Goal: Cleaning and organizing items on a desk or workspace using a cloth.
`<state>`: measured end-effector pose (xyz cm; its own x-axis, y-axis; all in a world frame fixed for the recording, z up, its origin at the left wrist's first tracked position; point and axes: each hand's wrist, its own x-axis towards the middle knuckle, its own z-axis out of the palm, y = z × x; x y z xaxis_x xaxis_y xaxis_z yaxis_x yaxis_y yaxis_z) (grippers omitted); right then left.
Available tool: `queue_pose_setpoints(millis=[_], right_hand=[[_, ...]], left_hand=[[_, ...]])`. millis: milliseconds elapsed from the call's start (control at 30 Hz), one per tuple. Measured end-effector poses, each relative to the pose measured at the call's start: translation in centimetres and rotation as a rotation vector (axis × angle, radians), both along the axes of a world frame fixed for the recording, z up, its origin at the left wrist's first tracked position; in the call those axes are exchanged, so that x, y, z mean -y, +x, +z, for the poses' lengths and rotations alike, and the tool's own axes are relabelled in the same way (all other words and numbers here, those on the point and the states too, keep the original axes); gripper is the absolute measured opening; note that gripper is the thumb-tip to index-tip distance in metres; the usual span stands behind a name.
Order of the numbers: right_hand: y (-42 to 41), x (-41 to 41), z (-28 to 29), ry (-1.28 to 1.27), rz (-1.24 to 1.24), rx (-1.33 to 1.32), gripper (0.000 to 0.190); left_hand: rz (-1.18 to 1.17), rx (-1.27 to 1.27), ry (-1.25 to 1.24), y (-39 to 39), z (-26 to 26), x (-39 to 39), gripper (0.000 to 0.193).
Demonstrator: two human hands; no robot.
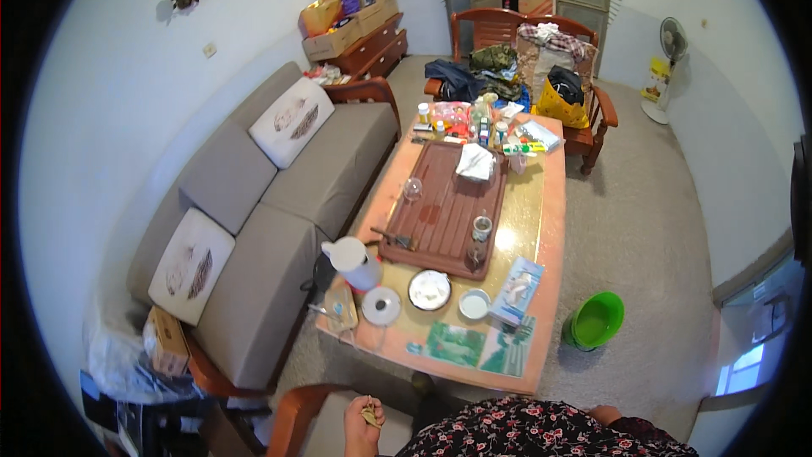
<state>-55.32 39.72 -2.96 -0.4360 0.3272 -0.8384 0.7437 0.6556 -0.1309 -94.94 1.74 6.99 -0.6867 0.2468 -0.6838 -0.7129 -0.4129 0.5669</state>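
Observation:
My left hand point(363, 422) is closed around a small bunch of dry, yellowish-green matter, perhaps leaves, above a cushioned seat at the bottom. Only part of my right hand point(605, 415) shows, at the right edge of the flowered black garment; its fingers are hidden. Before me stands a long table point(550, 203) with a brown slatted tea tray point(438, 203). On the tray are a glass cup point(412, 189), a small strainer or cup point(482, 227) and white tissue point(476, 162). A white kettle point(354, 261), a bowl with white contents point(429, 290), a smaller bowl point(474, 304) and a tissue box point(517, 292) stand nearer me.
A grey sofa point(304, 254) lines the left side. A green bucket point(593, 322) stands on the floor right of the table. Bottles and packets crowd the table's far end, before a wooden bench point(488, 19) piled with clothes. A wooden armrest point(295, 419) is beside my left hand.

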Motion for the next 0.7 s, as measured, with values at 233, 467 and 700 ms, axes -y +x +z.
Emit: queue_pose_setpoints(millis=[233,467,700], right_hand=[[-1.1,6.4,0.0,-0.02,-0.151,0.029,0.035],[-4.1,6.8,0.3,-0.009,-0.179,0.006,0.036],[-10.6,2.1,-0.6,0.011,-0.073,-0.104,0.037]], left_hand=[[-0.111,-0.02,-0.041,-9.9,0.5,2.8,0.008],[-0.196,-0.023,-0.006,-12.6,0.2,1.1,0.008],[-0.111,-0.024,-0.056,-8.2,2.0,3.6,0.008]])
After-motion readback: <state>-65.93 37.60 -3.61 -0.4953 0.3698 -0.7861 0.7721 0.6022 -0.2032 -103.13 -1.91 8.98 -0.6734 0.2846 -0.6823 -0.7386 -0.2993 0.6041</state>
